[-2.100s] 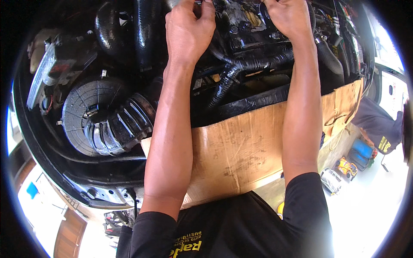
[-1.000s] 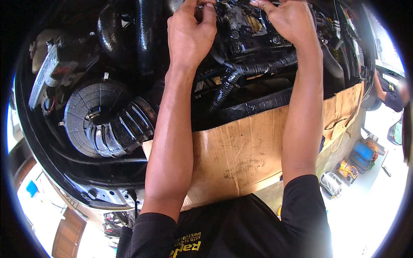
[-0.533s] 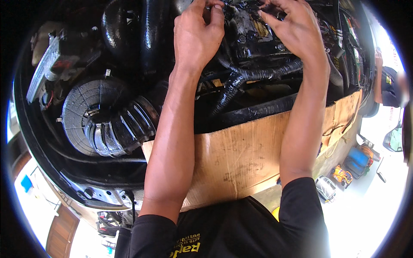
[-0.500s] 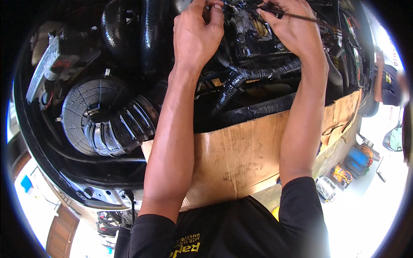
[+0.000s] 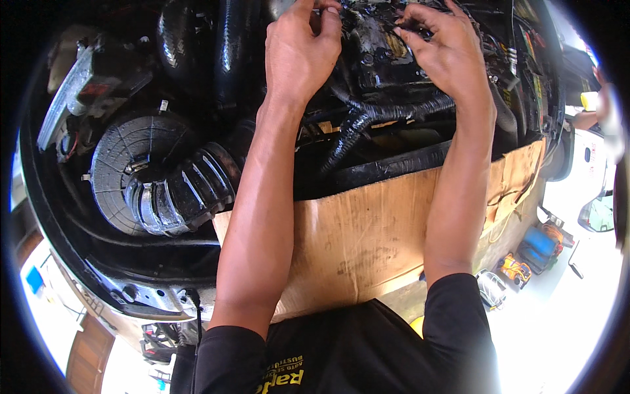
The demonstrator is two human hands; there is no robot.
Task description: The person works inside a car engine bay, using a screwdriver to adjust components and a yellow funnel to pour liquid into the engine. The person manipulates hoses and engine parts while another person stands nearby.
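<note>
My left hand (image 5: 303, 49) is over the engine at the top edge, its thumb and index finger drawn together. What they grip, if anything, I cannot make out, since the fingertips are partly cut off. To its right, my right hand (image 5: 446, 46) hovers over the same wet, dark engine block (image 5: 387, 62), fingers curled but apart, with nothing visible between thumb and index finger. Below the hands runs a forked black corrugated wiring sleeve (image 5: 367, 115). Both forearms reach over a cardboard sheet (image 5: 354, 243) draped along the front of the engine bay.
At left sit a round black air filter housing (image 5: 125, 157), its ribbed intake hose (image 5: 187, 197) and a battery (image 5: 82, 92). Thick black hoses (image 5: 230, 52) rise beside my left hand. Another person's arm (image 5: 586, 119) shows at far right, above a blue case (image 5: 539, 244) on the floor.
My right hand has turned and its fingers have parted; the thin brown rod that stuck out from it no longer shows. My left hand stays in place. The view has shifted slightly.
</note>
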